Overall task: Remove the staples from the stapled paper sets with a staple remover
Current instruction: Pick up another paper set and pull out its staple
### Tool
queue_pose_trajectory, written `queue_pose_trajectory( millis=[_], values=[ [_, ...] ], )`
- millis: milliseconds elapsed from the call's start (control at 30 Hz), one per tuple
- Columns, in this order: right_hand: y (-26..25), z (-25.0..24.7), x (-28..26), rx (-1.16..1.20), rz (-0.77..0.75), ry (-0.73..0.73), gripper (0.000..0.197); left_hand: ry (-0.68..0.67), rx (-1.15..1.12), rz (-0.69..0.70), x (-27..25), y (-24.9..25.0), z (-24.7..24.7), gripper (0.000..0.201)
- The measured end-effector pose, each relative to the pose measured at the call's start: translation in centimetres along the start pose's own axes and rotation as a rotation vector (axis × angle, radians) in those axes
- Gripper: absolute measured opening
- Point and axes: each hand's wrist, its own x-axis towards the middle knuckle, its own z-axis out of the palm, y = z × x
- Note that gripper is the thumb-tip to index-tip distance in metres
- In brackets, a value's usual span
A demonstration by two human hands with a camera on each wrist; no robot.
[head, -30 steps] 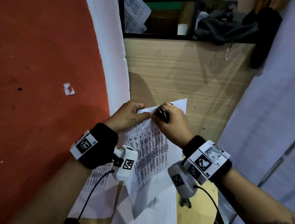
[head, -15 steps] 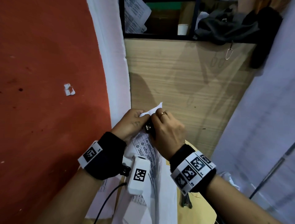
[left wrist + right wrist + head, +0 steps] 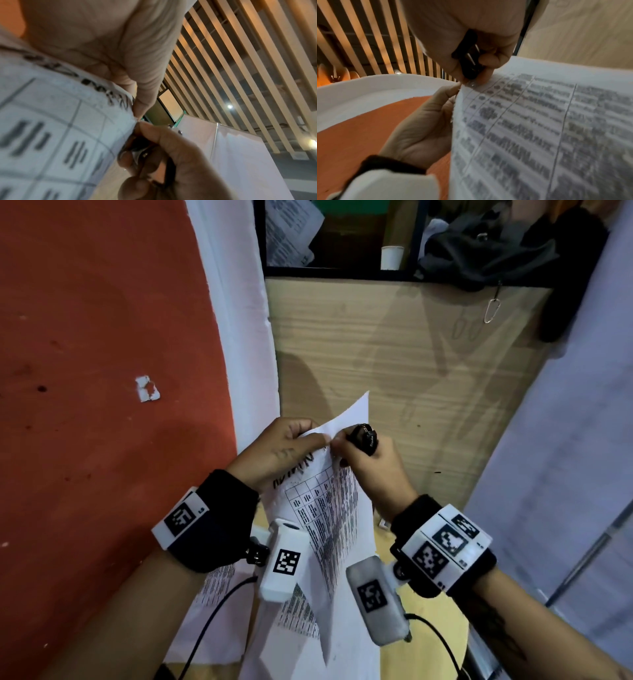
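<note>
A printed paper set (image 3: pixel 329 508) with a table on it is held up off the table. My left hand (image 3: pixel 284 450) pinches its top edge between thumb and fingers, as the right wrist view shows (image 3: pixel 436 108). My right hand (image 3: pixel 366 470) grips a black staple remover (image 3: pixel 363 438) with its metal claws at the paper's top corner (image 3: pixel 471 83), right beside the left fingertips. In the left wrist view the remover (image 3: pixel 137 150) sits inside the curled right fingers against the sheet (image 3: pixel 60 128). The staple itself is not visible.
More printed sheets (image 3: pixel 219 604) lie on the round yellow table (image 3: pixel 428 645) below the hands. A red wall (image 3: pixel 85 371) stands at the left, a wooden cabinet panel (image 3: pixel 394 354) ahead, a white curtain (image 3: pixel 565 440) at the right. A paper cup (image 3: pixel 391 257) and dark cloth (image 3: pixel 479 251) sit on the shelf.
The paper's top corner was folded in between the hands half a second ago and now sticks up again. My right hand has turned, so the remover shows on top.
</note>
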Motion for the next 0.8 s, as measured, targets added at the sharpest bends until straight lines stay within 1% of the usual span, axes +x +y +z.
queue_pose_trajectory(
  millis=[100, 200, 300, 333, 400, 467, 567, 667, 733, 800],
  values=[
    [-0.5, -1.0, 0.3, 0.077, 0.032, -0.108, 0.025, -0.048, 0.004, -0.001, 0.1, 0.3, -0.3, 0.010],
    [-0.3, -1.6, 0.5, 0.137, 0.104, -0.158, 0.025, -0.083, 0.058, 0.024, 0.3, 0.4, -0.4, 0.009],
    [0.0, -2.1, 0.7, 0.106, 0.157, -0.190, 0.023, -0.096, 0.061, 0.017, 0.3, 0.3, -0.3, 0.008],
    [0.1, -2.2, 0.6, 0.114, 0.178, -0.195, 0.022, -0.099, 0.057, 0.012, 0.4, 0.3, -0.3, 0.013],
    [0.3, -2.4, 0.5, 0.156, 0.216, -0.208, 0.019, -0.105, 0.080, 0.017, 0.5, 0.2, -0.3, 0.031],
    [0.6, -2.5, 0.3, 0.191, 0.259, -0.221, 0.019, -0.109, 0.126, 0.040, 0.6, 0.0, -0.3, 0.036],
    [0.8, -2.3, 0.3, 0.291, 0.329, -0.197, 0.015, -0.118, 0.167, 0.060, 0.7, -0.2, -0.3, 0.043],
    [0.9, -2.1, 0.4, 0.368, 0.373, -0.151, 0.010, -0.132, 0.154, 0.065, 0.7, -0.2, -0.2, 0.050],
    [1.0, -1.9, 0.4, 0.333, 0.361, -0.134, 0.008, -0.135, 0.162, 0.061, 0.8, -0.2, -0.1, 0.054],
    [0.7, -1.6, 0.4, 0.288, 0.304, -0.109, 0.008, -0.139, 0.142, 0.057, 0.8, -0.2, 0.0, 0.054]
  ],
)
